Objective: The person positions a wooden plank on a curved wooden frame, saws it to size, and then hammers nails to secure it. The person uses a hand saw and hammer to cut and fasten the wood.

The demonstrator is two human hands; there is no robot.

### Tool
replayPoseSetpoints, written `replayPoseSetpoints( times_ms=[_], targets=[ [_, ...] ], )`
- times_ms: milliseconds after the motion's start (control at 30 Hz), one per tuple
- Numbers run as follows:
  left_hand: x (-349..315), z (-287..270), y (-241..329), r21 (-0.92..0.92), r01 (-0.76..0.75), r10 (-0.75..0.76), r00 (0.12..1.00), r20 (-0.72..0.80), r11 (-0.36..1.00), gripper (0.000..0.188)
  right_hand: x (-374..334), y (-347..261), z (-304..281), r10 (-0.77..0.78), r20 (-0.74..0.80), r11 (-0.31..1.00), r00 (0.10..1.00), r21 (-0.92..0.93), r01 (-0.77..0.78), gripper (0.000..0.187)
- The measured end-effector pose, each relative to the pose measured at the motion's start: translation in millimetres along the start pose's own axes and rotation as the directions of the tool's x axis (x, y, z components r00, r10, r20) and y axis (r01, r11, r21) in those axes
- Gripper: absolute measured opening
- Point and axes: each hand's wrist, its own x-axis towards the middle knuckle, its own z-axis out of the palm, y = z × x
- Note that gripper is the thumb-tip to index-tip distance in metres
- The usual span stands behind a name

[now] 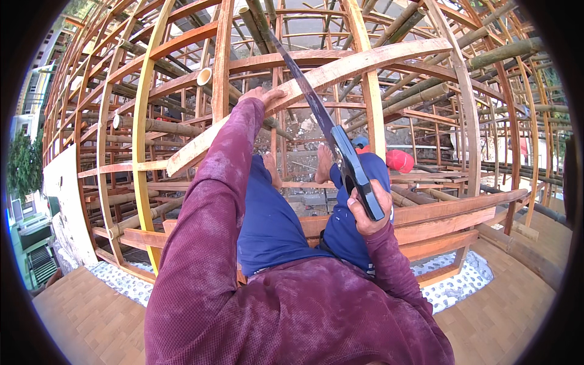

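A hand saw (317, 108) with a dark blade and a black-and-blue handle slants up and away from my right hand (375, 210), whose fingers wrap round the grip. The blade crosses a long pale wooden plank (359, 62) near its middle; whether the teeth have cut into the wood I cannot make out. My left hand (263, 97) grips the plank just left of the blade, thumb along its upper face. The plank runs from lower left to upper right, over the upright timbers.
Below me is a deep lattice of timber and bamboo poles (413, 97). My bare feet (324, 164) are perched among it. Stacked beams (444, 213) cross behind my thighs. A person in a red helmet (399, 161) is lower down on the right. Brown boards (486, 310) lie at both sides.
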Motion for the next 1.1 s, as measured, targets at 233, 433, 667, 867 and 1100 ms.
replayPoseSetpoints(
  times_ms=[233,433,667,867,1100],
  targets=[
    [13.1,15.3,-16.2,-0.107,0.07,-0.07,0.998,0.006,0.992,0.042,-0.9,11.4,10.3,0.015,0.074,0.999,0.997,0.038,-0.018,0.015],
    [35.3,41.9,-41.7,-0.183,0.162,-0.157,0.987,0.042,0.97,0.056,-1.7,10.4,10.4,-0.009,0.116,1.0,0.993,0.011,0.008,0.015],
    [19.5,-0.2,4.7,-0.235,0.179,-0.16,0.982,0.095,0.955,0.033,-3.8,6.7,4.5,0.014,0.099,0.999,0.995,-0.043,-0.01,0.016],
    [-0.9,-22.6,7.7,-0.365,0.33,-0.294,0.944,0.151,0.871,0.062,-4.5,3.1,4.8,-0.006,0.136,0.997,0.991,-0.073,0.016,0.015],
    [-29.9,-53.8,38.9,-0.148,0.268,-0.247,0.958,0.147,0.952,0.051,0.2,-5.2,-2.1,0.082,0.172,0.995,0.982,-0.064,-0.072,0.016]
  ],
)
